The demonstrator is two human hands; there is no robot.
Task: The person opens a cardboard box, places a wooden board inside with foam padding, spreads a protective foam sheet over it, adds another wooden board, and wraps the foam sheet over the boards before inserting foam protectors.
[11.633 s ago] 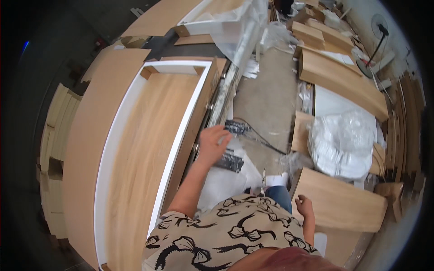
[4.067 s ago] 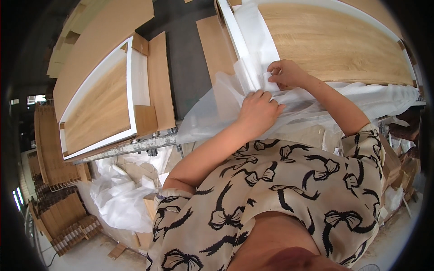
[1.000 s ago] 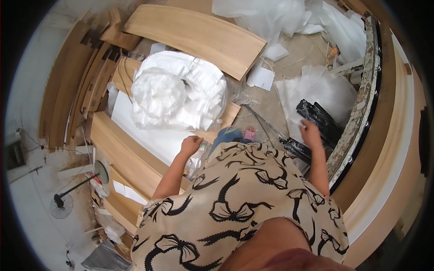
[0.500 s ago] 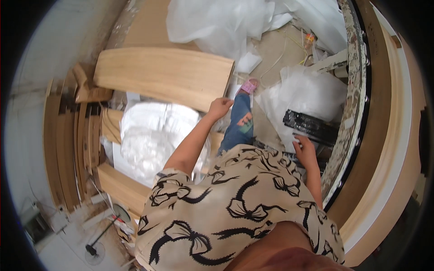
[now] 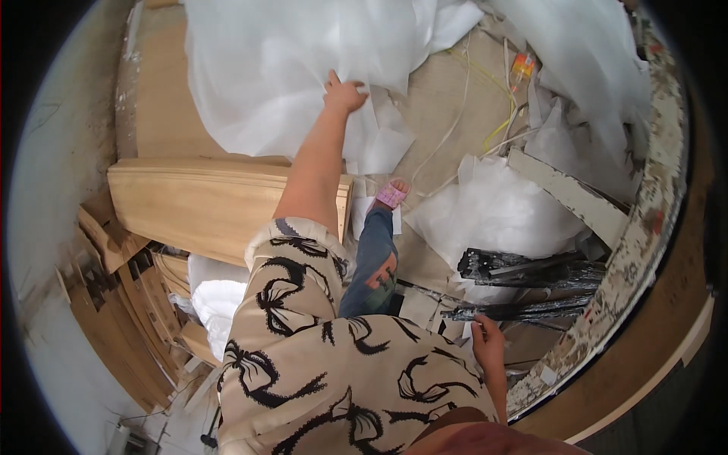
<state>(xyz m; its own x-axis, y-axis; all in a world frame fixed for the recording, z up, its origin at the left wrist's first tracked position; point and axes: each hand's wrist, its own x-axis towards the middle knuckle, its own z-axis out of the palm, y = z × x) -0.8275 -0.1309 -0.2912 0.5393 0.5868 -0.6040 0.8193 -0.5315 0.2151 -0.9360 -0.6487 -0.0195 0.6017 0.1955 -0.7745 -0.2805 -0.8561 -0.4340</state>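
While the left hand (image 5: 343, 92) grips the far white plastic sheet (image 5: 280, 68), the right hand (image 5: 487, 343) rests near black rails (image 5: 523, 265), its grasp unclear.

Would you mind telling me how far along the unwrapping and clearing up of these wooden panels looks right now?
Done: a bare wooden panel lies unwrapped on the floor, and loose wrap is already off, such as the crumpled white sheet.
In hand: the left hand grips the big white foam sheet; the right hand rests by the black metal rails.
Left: sheets, scraps and yellow cord litter the floor.
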